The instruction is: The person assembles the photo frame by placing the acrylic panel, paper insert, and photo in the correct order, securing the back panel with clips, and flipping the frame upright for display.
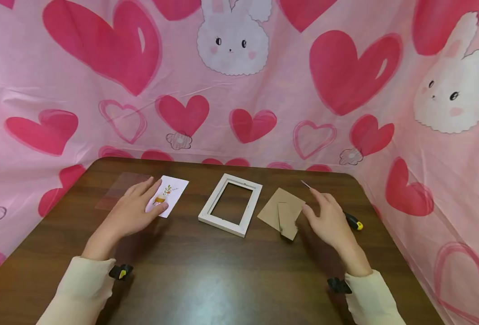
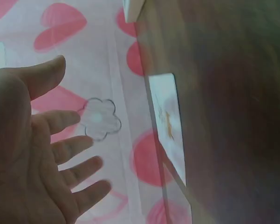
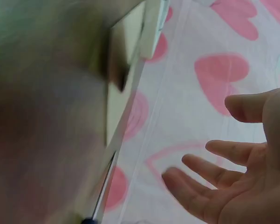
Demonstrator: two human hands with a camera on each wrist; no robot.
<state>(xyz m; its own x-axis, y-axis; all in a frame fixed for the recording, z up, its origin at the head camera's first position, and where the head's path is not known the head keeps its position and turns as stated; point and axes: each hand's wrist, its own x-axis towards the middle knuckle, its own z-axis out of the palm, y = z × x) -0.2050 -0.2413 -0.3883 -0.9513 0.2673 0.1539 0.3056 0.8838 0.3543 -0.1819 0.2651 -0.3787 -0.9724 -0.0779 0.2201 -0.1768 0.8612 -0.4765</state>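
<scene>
My left hand [image 1: 131,211] hovers over the table with fingers relaxed and spread, holding nothing; in the left wrist view its palm is bare. Close under it lie a white card [image 1: 176,192] with a potted-plant drawing and a clear plastic sheet [image 1: 115,192], partly hidden by the hand. A white picture frame [image 1: 250,207] lies in the middle. To its right is a brown backing board [image 1: 269,211] with a stand strut [image 1: 287,219]. My right hand [image 1: 329,221], loose-fingered and holding nothing, is above a screwdriver [image 1: 353,221] with a black and yellow handle, hiding its middle.
The dark wooden table [image 1: 207,275] carries all these things. A pink curtain [image 1: 288,90] with hearts and rabbits hangs behind the far edge and along the sides. A dark band [image 1: 120,272] sits at the left wrist, another [image 1: 339,285] at the right.
</scene>
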